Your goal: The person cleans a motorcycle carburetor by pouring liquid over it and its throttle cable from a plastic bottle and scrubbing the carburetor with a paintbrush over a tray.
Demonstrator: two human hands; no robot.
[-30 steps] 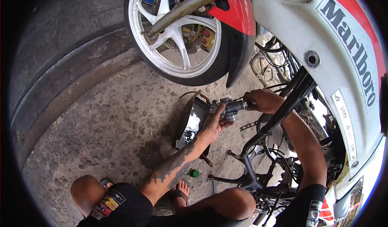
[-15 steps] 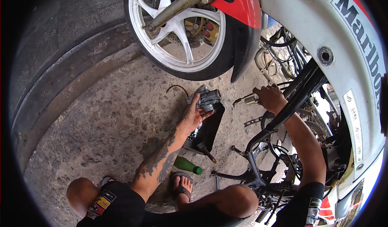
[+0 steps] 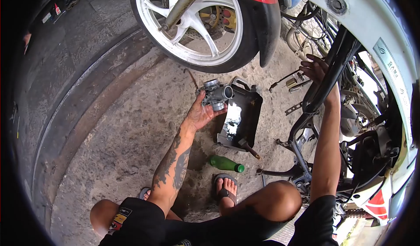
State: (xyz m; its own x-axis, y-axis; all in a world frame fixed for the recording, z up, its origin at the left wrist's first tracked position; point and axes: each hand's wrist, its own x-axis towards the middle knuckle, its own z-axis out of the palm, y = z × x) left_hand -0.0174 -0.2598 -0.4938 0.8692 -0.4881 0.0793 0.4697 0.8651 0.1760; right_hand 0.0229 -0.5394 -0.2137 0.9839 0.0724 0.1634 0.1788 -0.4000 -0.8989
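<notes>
A grey metal carburetor (image 3: 215, 95) rests in my left hand (image 3: 200, 114), whose fingers curl under and around it. Just right of it, a black cut-open container (image 3: 249, 114) lies on the ground with shiny liquid and a brush (image 3: 249, 149) at its lower edge. My right hand (image 3: 315, 68) is beside the black frame tube, fingers spread, with nothing visible in it. Below and left of that hand, a metal cylindrical part (image 3: 294, 81) with a cable lies on the ground.
The motorcycle's front wheel (image 3: 216, 55) stands at the top, and its white fairing (image 3: 372, 22) spans the upper right. Black frame tubes (image 3: 302, 119) run down the right side. A green bottle (image 3: 224, 163) lies near my foot. A raised step (image 3: 65, 101) curves along the left.
My left hand has moved left with the carburetor, away from the container. My right hand has let go of the metal cylindrical part and moved up by the frame tube. The view has shifted.
</notes>
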